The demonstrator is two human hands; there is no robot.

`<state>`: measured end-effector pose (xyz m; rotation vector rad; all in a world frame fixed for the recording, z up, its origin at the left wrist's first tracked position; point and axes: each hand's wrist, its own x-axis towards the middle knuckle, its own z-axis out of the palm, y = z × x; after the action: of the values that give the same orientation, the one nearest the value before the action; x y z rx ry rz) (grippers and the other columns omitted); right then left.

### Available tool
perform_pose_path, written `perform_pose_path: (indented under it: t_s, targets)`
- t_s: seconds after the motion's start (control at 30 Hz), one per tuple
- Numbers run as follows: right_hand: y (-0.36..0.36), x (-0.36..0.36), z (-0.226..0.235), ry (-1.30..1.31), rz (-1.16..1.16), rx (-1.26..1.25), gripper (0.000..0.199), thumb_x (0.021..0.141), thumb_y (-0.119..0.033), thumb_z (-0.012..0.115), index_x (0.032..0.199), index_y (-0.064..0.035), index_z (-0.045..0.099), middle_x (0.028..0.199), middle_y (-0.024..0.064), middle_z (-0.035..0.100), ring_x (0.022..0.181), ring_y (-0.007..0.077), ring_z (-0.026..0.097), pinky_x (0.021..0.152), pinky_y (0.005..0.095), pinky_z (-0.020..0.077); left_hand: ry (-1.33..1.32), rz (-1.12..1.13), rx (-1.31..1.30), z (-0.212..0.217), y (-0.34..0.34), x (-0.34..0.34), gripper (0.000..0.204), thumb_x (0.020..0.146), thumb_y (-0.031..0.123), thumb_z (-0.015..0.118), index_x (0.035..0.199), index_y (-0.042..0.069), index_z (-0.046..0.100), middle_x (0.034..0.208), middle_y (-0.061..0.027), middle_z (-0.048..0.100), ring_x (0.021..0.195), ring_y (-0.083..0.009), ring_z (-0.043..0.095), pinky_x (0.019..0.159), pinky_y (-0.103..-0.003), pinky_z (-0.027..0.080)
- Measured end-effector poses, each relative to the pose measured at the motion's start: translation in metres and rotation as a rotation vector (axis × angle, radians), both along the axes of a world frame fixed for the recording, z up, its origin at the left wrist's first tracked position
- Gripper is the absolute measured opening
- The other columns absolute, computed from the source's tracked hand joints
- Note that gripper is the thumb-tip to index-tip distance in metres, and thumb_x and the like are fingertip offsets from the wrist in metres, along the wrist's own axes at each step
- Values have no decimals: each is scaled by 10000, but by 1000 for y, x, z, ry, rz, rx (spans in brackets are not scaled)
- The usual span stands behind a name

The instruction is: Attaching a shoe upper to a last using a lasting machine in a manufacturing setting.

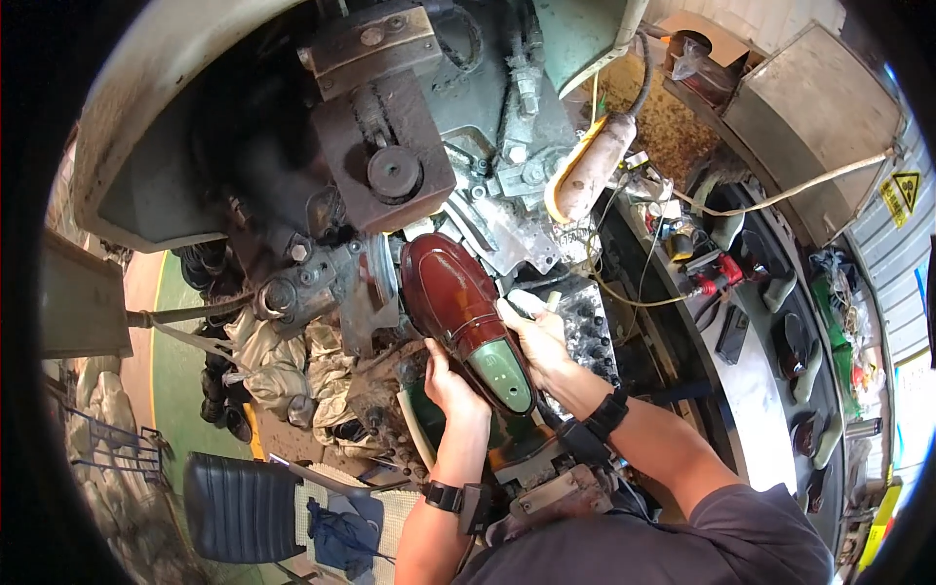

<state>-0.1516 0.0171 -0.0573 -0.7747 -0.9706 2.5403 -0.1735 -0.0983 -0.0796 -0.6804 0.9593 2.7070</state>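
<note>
Both hands, left hand (450,382) and right hand (534,341), gripping shoe (458,302) tight against machine (390,175).

Glossy maroon shoe (450,292) (green last inside)

Daylight is coming in from the right side, brightening the grey worktop (756,390) and washing out the wall (907,283) near the rim. The dark machine (292,146) is sitting in deep shadow, its details sinking into black. A soft glare is shining off the glossy brown shoe (444,283). The fisheye lens is bending straight edges toward the rim, a black border is ringing the round picture, and the centre is staying sharp.
</note>
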Motion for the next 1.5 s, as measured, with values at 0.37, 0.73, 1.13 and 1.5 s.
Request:
perform_pose_path:
  t_s: [0.37, 0.73, 1.13, 1.5]
  targets:
    - [-6, -2, -18, -31, -19, 59, 217, 904, -81, 779, 1092, -36, 682, 1031, 64, 728, 842, 134, 690, 732, 291, 574, 172, 115, -201, -25, 2, -3, 352, 1044, 322, 612, 1085, -16, 702, 1045, -57, 731, 888, -160, 678, 804, -331, 566]
    - [-1, 3, -18, 47, 18, -72, 248, 885, -121, 814, 1044, -15, 656, 964, 85, 727, 797, 149, 699, 693, 299, 584, 49, 18, -111, 2, 2, 1, 416, 1061, 367, 562, 1193, -13, 666, 1136, -97, 717, 954, -226, 703, 847, -371, 585]
    - [4, 21, 28, -104, 646, 217, 710, 1073, -613, 202, 1326, -111, 636, 1178, 69, 713, 1044, 176, 655, 952, 352, 507, 73, -281, -97, 36, -9, 23, 681, 1052, 611, 372, 1406, 49, 523, 1369, -110, 601, 1254, -255, 567, 1085, -414, 426]
    - [-14, 31, -24, -16, 387, 238, 561, 1090, -514, 346, 1234, -58, 638, 1117, 67, 695, 974, 136, 647, 880, 291, 502, 131, -190, -97, 19, 11, 14, 619, 1047, 577, 388, 1326, 55, 569, 1173, -117, 671, 989, -266, 688, 860, -429, 573]
